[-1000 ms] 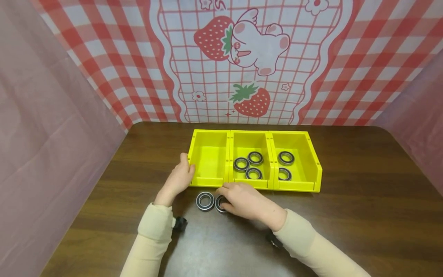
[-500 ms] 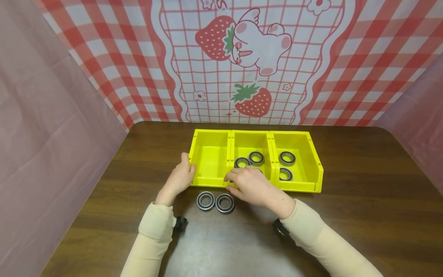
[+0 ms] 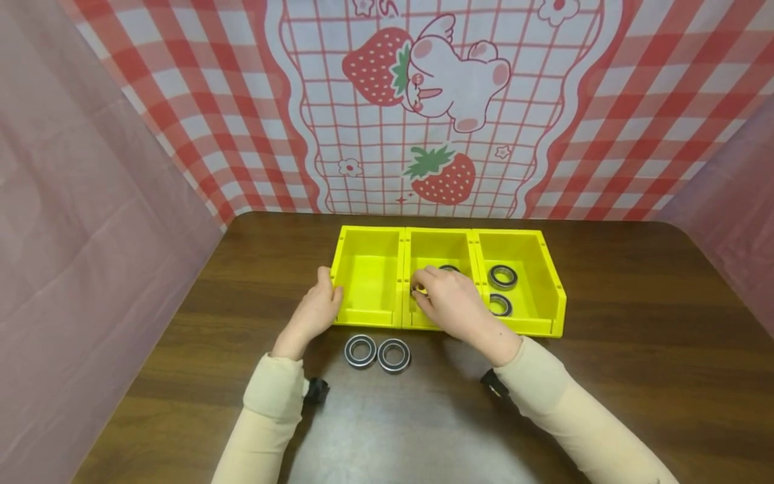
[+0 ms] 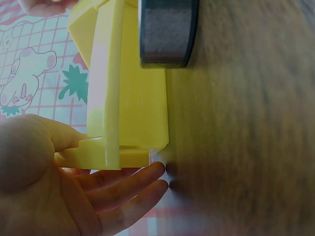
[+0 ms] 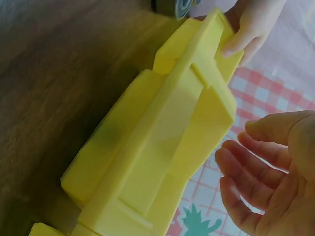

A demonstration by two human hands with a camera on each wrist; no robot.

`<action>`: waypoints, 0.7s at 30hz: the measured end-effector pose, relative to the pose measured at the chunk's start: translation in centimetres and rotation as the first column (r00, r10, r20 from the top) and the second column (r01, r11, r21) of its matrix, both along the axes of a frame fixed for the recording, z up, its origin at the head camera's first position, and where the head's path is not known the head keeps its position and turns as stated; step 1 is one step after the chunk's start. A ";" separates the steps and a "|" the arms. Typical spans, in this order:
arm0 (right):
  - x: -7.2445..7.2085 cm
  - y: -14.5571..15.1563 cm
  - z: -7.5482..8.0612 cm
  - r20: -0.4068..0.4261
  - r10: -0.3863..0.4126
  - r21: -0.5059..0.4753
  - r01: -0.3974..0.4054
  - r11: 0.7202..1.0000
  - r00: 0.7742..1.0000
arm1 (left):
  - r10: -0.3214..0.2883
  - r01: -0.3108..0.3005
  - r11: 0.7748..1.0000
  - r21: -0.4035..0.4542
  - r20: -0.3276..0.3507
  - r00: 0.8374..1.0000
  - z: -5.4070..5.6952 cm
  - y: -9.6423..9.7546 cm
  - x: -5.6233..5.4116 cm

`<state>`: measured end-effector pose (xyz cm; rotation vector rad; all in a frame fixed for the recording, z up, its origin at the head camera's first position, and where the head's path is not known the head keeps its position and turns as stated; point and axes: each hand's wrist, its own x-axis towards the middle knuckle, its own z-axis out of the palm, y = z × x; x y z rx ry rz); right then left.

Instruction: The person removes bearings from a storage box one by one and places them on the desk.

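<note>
Where the table (image 3: 423,430) runs nearest to me, my pale sleeves (image 3: 544,390) reach in from below, a small black device (image 3: 316,391) at each wrist. Just short of the bins, one bearing (image 3: 360,364) and a second bearing (image 3: 394,369) lie flat on the wood, side by side. Beyond them stand three yellow bins in a row, wall against wall, low fronts toward me. The left bin (image 3: 370,279) shows its yellow floor; the middle bin (image 3: 438,242) has bearings (image 3: 449,267) partly covered by my hand; the right bin (image 3: 535,282) has a rear bearing (image 3: 502,288) and a front bearing (image 3: 509,306), the latter partly behind the dividing wall.

My left hand (image 3: 311,312) pinches the left bin's outer wall, thumb on one side, fingers on the other. My right hand (image 3: 456,306) is over the middle bin, fingers loosely bent, thumb apart from them, close to a bearing; whether they touch it I cannot tell.

Each bearing is a thick ring, dark-faced with silver edges; from my left wrist, one's side looks dull grey. Farthest off hangs a red-and-white cloth (image 3: 514,175) printed with strawberries.
</note>
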<state>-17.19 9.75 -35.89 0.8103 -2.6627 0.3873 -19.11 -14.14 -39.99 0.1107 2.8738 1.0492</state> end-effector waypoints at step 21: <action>-2.6 0.4 -1.6 0.193 -0.113 0.216 0.070 0.974 0.975 | 0.000 0.000 1.000 -0.005 0.004 1.000 -0.1 -0.1 -0.1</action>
